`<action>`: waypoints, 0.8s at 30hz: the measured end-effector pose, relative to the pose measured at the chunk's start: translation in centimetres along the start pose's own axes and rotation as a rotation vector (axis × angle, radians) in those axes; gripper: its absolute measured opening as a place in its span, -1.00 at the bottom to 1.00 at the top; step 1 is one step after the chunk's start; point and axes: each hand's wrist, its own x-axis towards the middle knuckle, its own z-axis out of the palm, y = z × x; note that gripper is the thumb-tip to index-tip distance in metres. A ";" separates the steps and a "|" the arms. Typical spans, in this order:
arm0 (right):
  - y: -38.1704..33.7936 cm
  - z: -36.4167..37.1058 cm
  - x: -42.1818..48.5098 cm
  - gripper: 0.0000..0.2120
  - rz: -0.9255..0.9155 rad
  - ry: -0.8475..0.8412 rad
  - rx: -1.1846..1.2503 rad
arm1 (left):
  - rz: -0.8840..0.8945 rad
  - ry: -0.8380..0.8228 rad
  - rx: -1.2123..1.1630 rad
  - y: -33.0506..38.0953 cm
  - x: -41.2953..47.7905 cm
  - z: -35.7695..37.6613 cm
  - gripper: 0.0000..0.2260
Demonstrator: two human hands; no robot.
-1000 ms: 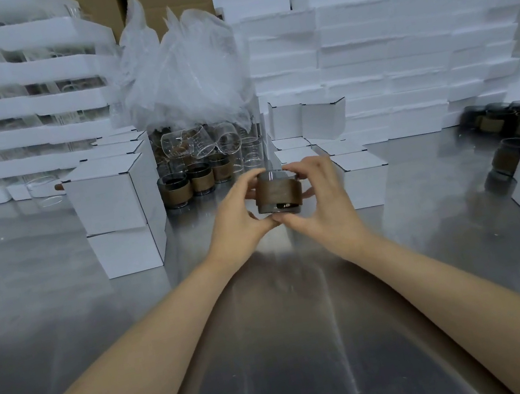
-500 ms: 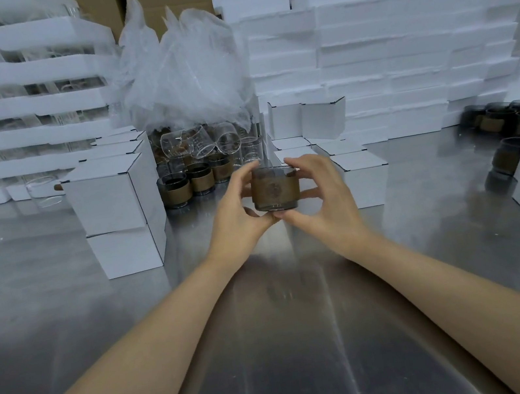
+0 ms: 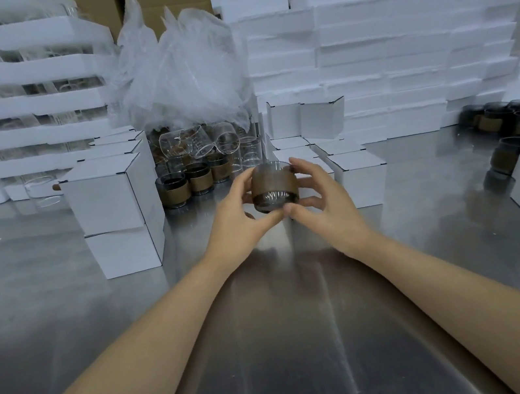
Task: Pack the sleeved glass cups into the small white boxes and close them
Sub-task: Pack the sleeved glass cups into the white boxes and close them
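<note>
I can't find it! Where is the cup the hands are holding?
In the head view it's mid-frame: the sleeved cup is gripped between the left hand and right hand above the steel table, with a closed white box just to its right.

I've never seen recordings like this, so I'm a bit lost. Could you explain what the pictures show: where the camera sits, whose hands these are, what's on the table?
No machine here: a person works bare-handed. Every picture comes from one camera worn on the head, looking forward and down. The left hand and right hand together grip a sleeved glass cup above a steel table. On it stand closed white boxes, more sleeved cups and bare glasses, with crumpled plastic and stacked foam sheets behind.
</note>
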 end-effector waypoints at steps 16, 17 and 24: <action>0.4 0.2 0.6 -0.60 0.269 0.082 0.196 | -0.124 -0.013 -0.074 0.5 -0.1 -0.3 -0.50; 0.6 0.2 0.6 -0.70 0.260 0.083 0.168 | -0.119 -0.012 -0.066 0.4 -0.1 -0.3 -0.49; 0.2 -0.5 0.2 -0.44 -0.016 0.039 -0.165 | 0.018 -0.020 0.039 0.1 -0.1 0.0 -0.39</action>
